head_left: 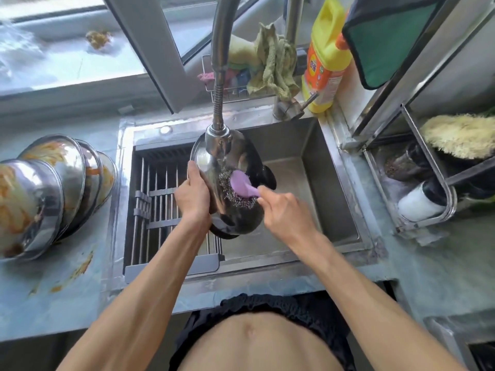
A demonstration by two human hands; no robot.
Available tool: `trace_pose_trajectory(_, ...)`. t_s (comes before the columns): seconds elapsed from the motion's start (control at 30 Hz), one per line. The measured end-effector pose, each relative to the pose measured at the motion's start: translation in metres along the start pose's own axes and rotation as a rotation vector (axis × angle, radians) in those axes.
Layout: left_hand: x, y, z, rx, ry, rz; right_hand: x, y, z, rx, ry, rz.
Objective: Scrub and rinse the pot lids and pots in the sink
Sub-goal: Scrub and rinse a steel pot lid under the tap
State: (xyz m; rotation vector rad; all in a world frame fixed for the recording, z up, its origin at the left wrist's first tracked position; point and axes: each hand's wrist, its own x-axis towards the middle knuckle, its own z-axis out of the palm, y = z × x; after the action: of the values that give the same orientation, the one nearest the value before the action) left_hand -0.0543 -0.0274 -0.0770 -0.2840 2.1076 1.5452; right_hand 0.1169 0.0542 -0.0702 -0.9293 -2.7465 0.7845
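A steel pot [238,218] with black handles is tilted on its side over the sink [334,199], under the faucet head [218,141]. My left hand [191,195] grips the pot's left rim. My right hand [285,211] holds the purple handle of a steel-wool scrubber [239,183], whose wire pad presses against the pot's inside wall. No pot lid can be made out.
A drying rack [158,207] covers the sink's left part. Several dirty steel bowls [51,188] are stacked on the left counter. A yellow detergent bottle [325,57] and a cloth basket [257,68] stand behind the sink. A dish rack [428,167] is at the right.
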Motion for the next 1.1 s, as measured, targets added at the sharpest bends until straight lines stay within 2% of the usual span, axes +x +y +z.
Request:
trace_pose_trajectory(0.13,0.003,-0.001,-0.002,0.172,-0.04,0.15,0.028,-0.014,-0.028,-0.158,0.014,-0.047)
trace_pose_trajectory(0.33,-0.003,-0.012,0.006,0.258,-0.129,0.248,0.058,-0.046,-0.068,-0.435,-0.156,-0.143)
trace_pose_trajectory(0.43,-0.015,-0.022,0.014,0.37,-0.156,0.369,0.089,-0.045,-0.087,-0.519,-0.238,-0.035)
trace_pose_trajectory(0.5,-0.018,-0.027,0.016,0.374,-0.159,0.385,0.104,-0.035,-0.093,-0.53,-0.278,0.042)
trace_pose_trajectory(0.63,-0.008,-0.042,0.013,0.262,-0.189,0.265,0.102,-0.008,-0.078,-0.376,-0.351,0.084)
trace_pose_trajectory(0.93,-0.006,-0.048,0.02,0.102,-0.373,0.074,0.063,0.068,-0.046,0.135,-0.117,0.53)
trace_pose_trajectory(1.0,-0.013,-0.044,0.028,0.125,-0.472,0.167,0.05,0.075,-0.048,0.253,-0.062,0.633)
trace_pose_trajectory(1.1,-0.034,-0.037,0.048,0.303,-0.598,0.381,0.036,0.077,-0.064,0.417,0.054,0.779)
